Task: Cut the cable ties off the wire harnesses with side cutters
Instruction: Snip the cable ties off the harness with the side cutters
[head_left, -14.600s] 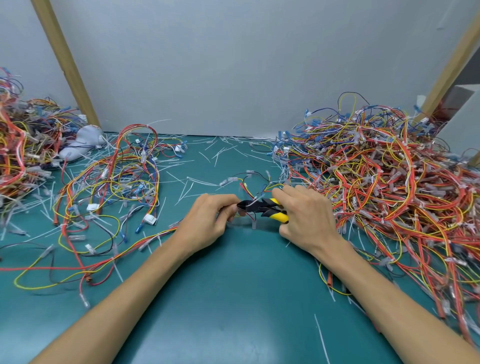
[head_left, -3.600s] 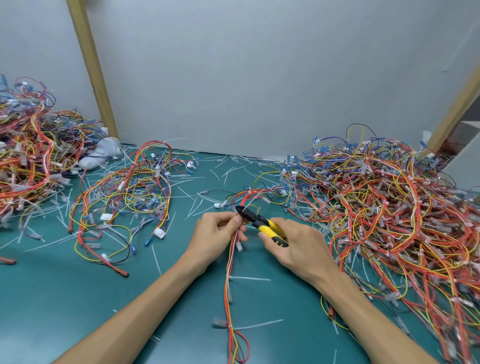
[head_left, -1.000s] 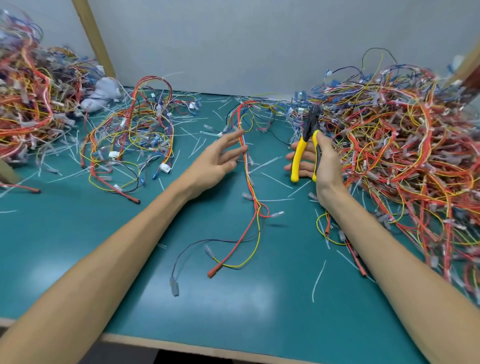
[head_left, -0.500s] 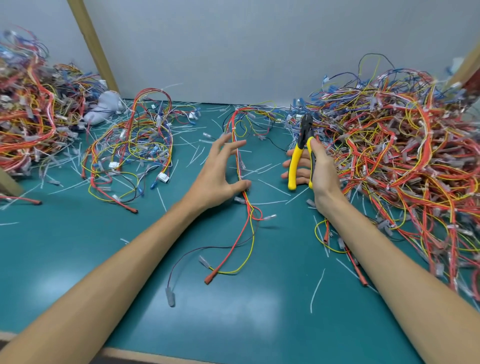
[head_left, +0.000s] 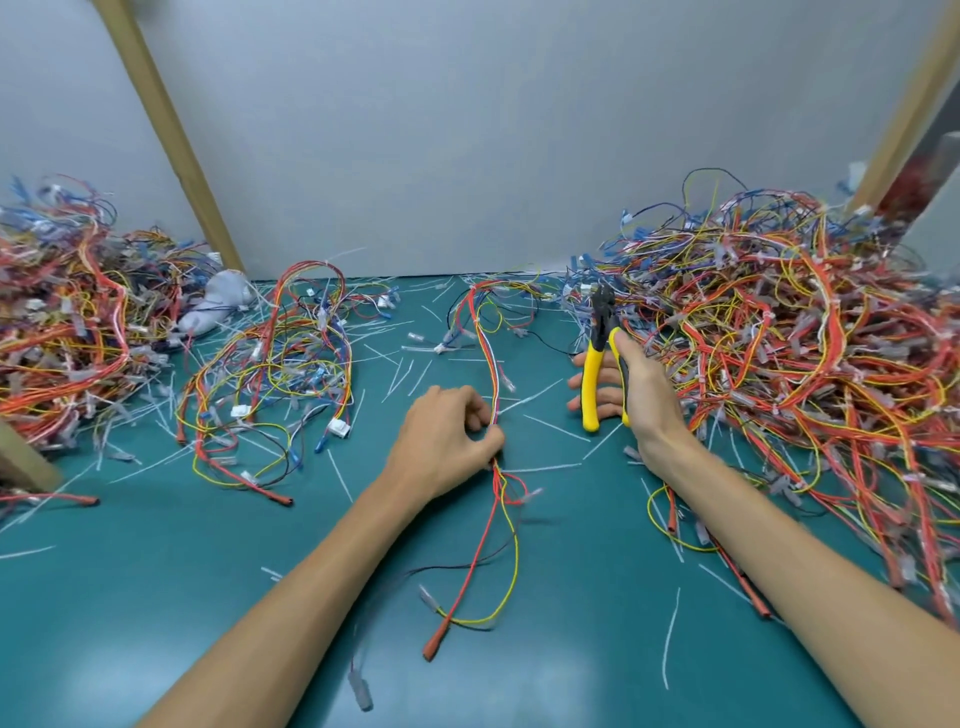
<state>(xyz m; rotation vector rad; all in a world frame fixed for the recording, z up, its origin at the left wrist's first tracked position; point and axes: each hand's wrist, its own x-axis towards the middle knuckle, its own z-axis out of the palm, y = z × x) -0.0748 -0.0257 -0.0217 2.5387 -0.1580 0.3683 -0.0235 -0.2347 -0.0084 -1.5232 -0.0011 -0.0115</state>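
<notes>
Compared with half a second ago, the left hand (head_left: 447, 441) no longer lies spread above the wire harness (head_left: 511, 535); its fingers are now curled round the bundle at mid-length, thumb and forefinger pinching the wires. The right hand (head_left: 641, 400) is unchanged: it grips the side cutters (head_left: 602, 364) upright, cutting head pointing far, the two yellow handles spread apart, well clear of the harness. The harness lies in the centre of the table (head_left: 156, 597), running from a loop by the far wall toward the near edge. It consists of thin red, yellow, black and white insulated wires, gathered at the left hand and splaying loose below it, ending in a red tubular terminal boot (head_left: 431, 649) and a translucent sleeve (head_left: 361, 691), the latter blurred. The table surface is a smooth teal mat with a dull sheen. Thin white cut tie strips (head_left: 540, 397), straight and stiff, are scattered across it. A high tangled heap of harnesses (head_left: 805, 364) occupies the right side, just beside the right hand; a second heap (head_left: 57, 338) sits at far left, and a flatter loose bundle (head_left: 280, 374) lies between that heap and the left hand.
</notes>
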